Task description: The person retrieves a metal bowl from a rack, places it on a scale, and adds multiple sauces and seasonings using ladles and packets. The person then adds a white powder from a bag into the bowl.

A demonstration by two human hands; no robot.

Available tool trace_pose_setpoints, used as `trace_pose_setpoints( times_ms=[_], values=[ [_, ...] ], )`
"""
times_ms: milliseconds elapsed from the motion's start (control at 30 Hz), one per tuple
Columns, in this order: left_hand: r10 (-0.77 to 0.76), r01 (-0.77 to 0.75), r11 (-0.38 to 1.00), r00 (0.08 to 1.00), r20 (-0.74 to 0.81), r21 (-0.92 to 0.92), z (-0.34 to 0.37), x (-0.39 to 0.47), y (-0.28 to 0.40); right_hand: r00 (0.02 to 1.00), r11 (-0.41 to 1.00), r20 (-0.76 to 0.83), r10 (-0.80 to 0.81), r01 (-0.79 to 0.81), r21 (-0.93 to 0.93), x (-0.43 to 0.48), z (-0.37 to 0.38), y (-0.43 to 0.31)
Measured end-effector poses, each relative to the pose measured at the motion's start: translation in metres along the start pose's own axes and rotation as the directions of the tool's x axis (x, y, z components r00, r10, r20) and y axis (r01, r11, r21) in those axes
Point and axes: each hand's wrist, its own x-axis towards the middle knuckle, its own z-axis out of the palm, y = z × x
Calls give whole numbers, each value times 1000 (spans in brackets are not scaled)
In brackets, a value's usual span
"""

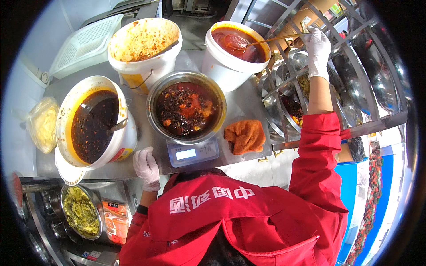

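Observation:
My gloved right hand (319, 45) grips the handle end of a long metal ladle (283, 37), whose bowl end lies in the red oil of a white plastic bucket (221, 74). My gloved left hand (146, 166) rests at the front edge of the steel table, fingers curled, beside a second white bucket (128, 134) of dark chilli oil with a handle standing in it. Between the hands a steel bowl (153, 124) of dark, chunky sauce stands on a digital scale (194, 153) with a lit display. An orange-brown cloth (245, 137) lies crumpled to the scale's right.
A sauce-smeared white bucket (144, 68) stands at the back, near a white plastic basket (90, 40). At left is a bag of yellow food (43, 124). A bowl of chopped greens (81, 212) sits lower left. A metal rack (372, 126) holding bowls borders the right.

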Motion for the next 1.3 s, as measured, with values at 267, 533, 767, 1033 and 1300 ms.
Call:
trace_pose_setpoints(
  times_ms=[267,533,767,1033,1300],
  values=[
    [-2,2,1000,1000,8,-2,-1,-1,0,996,992,-7,92,-91,84,13,-12,4],
    [8,-8,1000,1000,5,-8,-1,0,-1,993,990,-12,-120,119,-82,14,-12,16],
    [31,-32,999,999,-23,-17,-1,0,0,992,985,-6,128,-127,117,7,-12,9],
    [31,-32,999,999,-16,-26,-1,0,0,997,984,-51,57,-48,170,1,-23,-24],
    [41,-42,999,999,-29,-21,-1,0,-1,990,917,60,129,-142,374,-39,-29,-78]
  ],
)
